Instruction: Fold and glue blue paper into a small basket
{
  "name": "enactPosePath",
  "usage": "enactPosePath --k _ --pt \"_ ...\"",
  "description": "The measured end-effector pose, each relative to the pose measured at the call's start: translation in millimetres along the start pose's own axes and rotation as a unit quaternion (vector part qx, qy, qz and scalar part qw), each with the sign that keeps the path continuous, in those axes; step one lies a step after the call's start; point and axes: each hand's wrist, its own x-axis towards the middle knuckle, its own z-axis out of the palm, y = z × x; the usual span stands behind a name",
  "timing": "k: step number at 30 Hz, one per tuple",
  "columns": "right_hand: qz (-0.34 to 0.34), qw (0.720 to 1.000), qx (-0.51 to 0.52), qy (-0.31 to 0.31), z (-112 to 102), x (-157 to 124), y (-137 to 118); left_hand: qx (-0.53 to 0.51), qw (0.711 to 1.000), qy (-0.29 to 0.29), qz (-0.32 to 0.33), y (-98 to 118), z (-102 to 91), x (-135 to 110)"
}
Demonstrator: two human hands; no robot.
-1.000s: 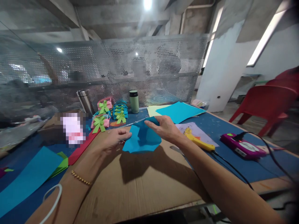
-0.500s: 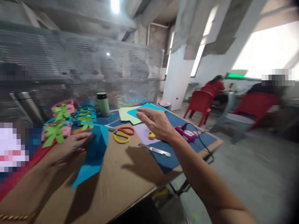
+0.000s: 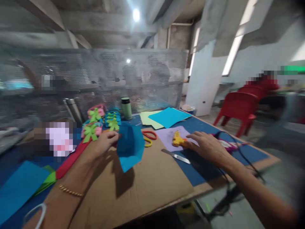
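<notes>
My left hand [image 3: 105, 143] pinches a folded piece of blue paper [image 3: 130, 147] and holds it up above the brown cardboard sheet [image 3: 143, 184]. My right hand [image 3: 207, 147] reaches out to the right, fingers stretched, its fingertips touching the handle of a yellow glue gun [image 3: 177, 140] that lies on a lilac sheet [image 3: 166, 137]. A metal ruler [image 3: 175, 156] lies just left of that hand. Red and yellow scissors [image 3: 148, 137] lie behind the blue paper.
Pink and blue paper baskets with green bows [image 3: 101, 122], a green flask [image 3: 126, 108] and a steel flask [image 3: 71, 109] stand at the back before a perforated screen. Blue and yellow sheets [image 3: 166, 116] lie beyond. A purple device [image 3: 228, 144] with cable sits right. Red chairs [image 3: 235, 106] stand past the table.
My right hand let go of the blue paper and moved right and down to the glue gun. My left hand alone now keeps the paper raised. The view swung right, then partly back.
</notes>
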Motion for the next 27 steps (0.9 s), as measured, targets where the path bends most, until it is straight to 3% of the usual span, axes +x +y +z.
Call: enactPosePath --k 3,6,13,16,18,23,27 --pt "0.012 0.999 -0.022 -0.023 30 15 -5 0.023 0.999 0.018 0.019 -2 -4.8 7" --pt "-0.002 0.999 0.012 -0.035 46 20 -3 0.028 0.999 0.018 0.020 -7 -10.6 12" --pt "0.023 0.998 0.051 -0.007 50 18 0 0.030 0.999 0.014 0.034 -6 -13.4 12" --pt "0.071 0.987 0.141 0.034 37 19 -1 0.036 0.998 0.033 0.029 -4 -10.9 11" --pt "0.073 0.964 0.252 0.043 17 16 -9 0.040 0.998 0.050 0.024 -4 -9.2 10" --pt "0.037 0.845 0.533 -0.004 -47 3 -69 0.102 0.989 0.100 0.042 -7 -5.8 9" --pt "-0.055 0.769 0.629 -0.099 -65 10 -130 0.196 0.969 0.124 0.085 -8 -4.1 10"
